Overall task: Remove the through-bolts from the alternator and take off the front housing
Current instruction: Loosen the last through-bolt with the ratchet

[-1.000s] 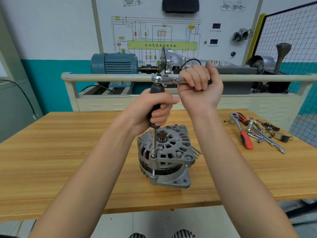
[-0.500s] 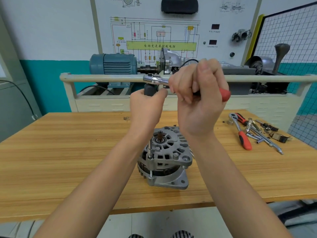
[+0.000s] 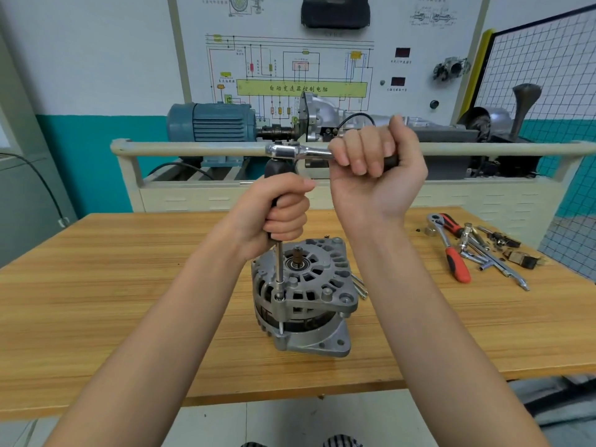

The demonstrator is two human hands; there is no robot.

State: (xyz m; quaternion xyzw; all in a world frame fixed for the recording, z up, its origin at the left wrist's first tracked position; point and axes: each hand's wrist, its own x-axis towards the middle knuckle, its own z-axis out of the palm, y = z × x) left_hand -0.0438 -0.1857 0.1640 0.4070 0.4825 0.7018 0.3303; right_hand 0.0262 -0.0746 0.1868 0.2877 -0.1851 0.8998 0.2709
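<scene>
The alternator (image 3: 303, 295) stands on end near the middle of the wooden table (image 3: 96, 317), its ribbed front housing (image 3: 309, 279) facing up with the shaft stub poking out of the centre. A long driver (image 3: 279, 253) rises straight up from a through-bolt (image 3: 279, 298) at the housing's near-left edge; the left hand (image 3: 280, 214) has its fingers curled tight round the driver's black grip. On top of that grip sits the chrome head of a ratchet (image 3: 290, 152), lying level and pointing right, and the right hand (image 3: 374, 166) is fisted round its handle, knuckles toward me. Two loose bolts (image 3: 359, 285) lie on the table just beside the alternator's right side. Further right, well apart, a red-handled ratchet (image 3: 451, 253) lies among a scatter of sockets and extension bars (image 3: 490, 253). Behind the table a blue electric motor (image 3: 213, 124) sits on a training bench under a wiring diagram board (image 3: 303, 69).
</scene>
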